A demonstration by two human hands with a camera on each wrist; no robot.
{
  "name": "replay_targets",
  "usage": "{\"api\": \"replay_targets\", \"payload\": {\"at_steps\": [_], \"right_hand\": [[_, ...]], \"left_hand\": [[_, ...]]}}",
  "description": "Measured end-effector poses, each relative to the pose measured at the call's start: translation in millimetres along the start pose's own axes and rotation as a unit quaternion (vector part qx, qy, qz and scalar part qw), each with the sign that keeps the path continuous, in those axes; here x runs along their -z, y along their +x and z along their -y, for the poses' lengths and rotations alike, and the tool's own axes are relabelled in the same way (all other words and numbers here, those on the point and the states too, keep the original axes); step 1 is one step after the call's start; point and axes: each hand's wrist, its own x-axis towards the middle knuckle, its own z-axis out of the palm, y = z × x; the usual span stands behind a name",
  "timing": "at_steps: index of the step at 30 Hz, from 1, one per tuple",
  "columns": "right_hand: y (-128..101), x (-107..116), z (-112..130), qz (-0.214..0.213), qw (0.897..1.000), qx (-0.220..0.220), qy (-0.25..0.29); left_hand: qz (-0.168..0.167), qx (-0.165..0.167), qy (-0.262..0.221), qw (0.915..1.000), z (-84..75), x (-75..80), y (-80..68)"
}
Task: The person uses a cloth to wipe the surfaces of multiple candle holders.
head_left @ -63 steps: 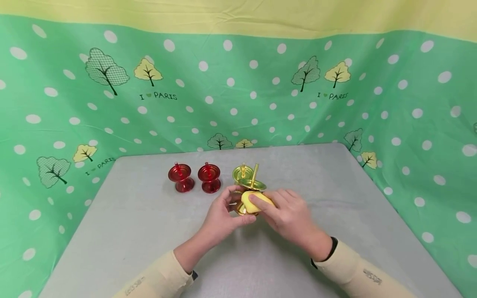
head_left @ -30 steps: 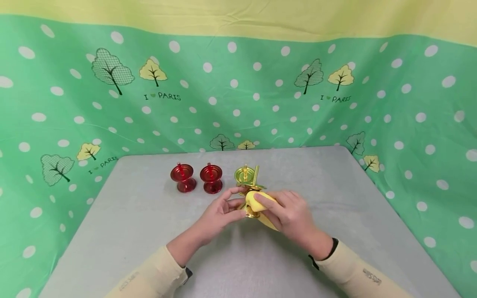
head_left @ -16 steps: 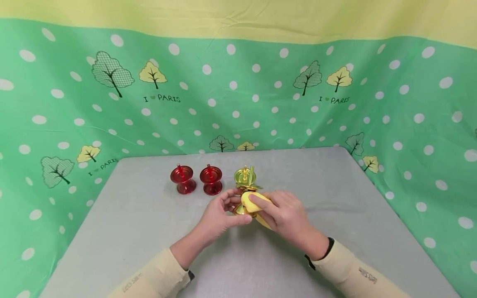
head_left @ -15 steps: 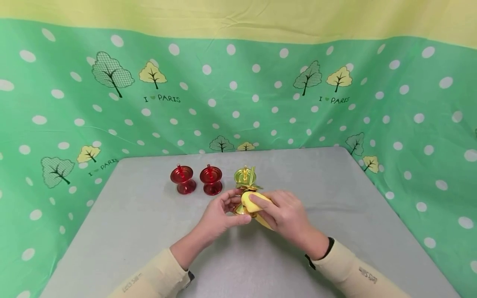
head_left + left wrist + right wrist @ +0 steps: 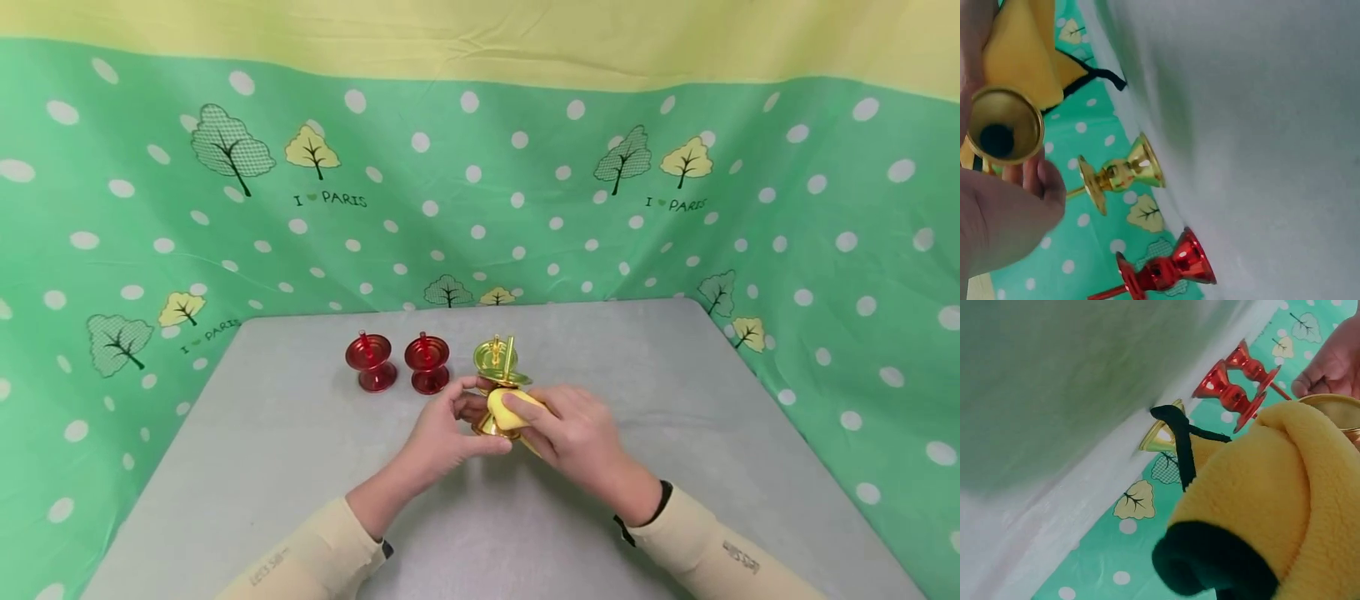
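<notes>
My left hand point(image 5: 467, 419) grips a gold candle holder point(image 5: 505, 377) by its stem and base, tilted just above the grey table point(image 5: 300, 467). My right hand point(image 5: 561, 422) holds a yellow cloth point(image 5: 510, 410) and presses it against the holder's stem. The left wrist view looks into the holder's hollow base point(image 5: 1004, 125), with the cloth point(image 5: 1019, 56) behind it. In the right wrist view the cloth point(image 5: 1272, 506) fills the near side. The held holder's gold rim point(image 5: 1335, 409) and my left fingers point(image 5: 1332, 362) show beyond it.
A second gold candle holder point(image 5: 489, 353) stands on the table just behind my hands. Two red candle holders point(image 5: 371, 363) point(image 5: 427, 364) stand to its left. A green spotted curtain point(image 5: 480, 192) hangs around the table's far and side edges.
The held gold holder has turned and tilted a little between my hands. The cloth has shifted along its stem. The other holders have not moved.
</notes>
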Motion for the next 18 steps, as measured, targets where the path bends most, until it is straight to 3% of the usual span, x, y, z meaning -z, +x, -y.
{"api": "replay_targets", "payload": {"at_steps": [3, 6, 10, 12, 15, 18], "right_hand": [[1, -1, 1, 0.002, 1.0, -0.004, 0.006], [1, -2, 0, 0.001, 1.0, -0.004, 0.007], [0, -2, -2, -0.011, 1.0, -0.003, 0.014], [0, -2, -2, -0.019, 1.0, -0.006, 0.014], [2, 1, 0, -0.015, 1.0, -0.005, 0.005], [4, 4, 4, 0.007, 1.0, 0.003, -0.007]], "left_hand": [[-0.007, -0.004, 0.019, 0.9998, -0.7, -0.3, -3.0], [0.037, 0.003, -0.008, 0.9993, 0.2, 3.5, -5.3], [0.116, 0.012, -0.057, 0.9916, 1.5, 11.2, -6.8], [0.13, 0.017, -0.062, 0.9895, 1.3, 13.7, -5.9], [0.112, 0.014, -0.044, 0.9927, 1.0, 13.8, -3.2], [0.066, 0.004, -0.02, 0.9976, 1.5, 10.1, -1.1]]}}
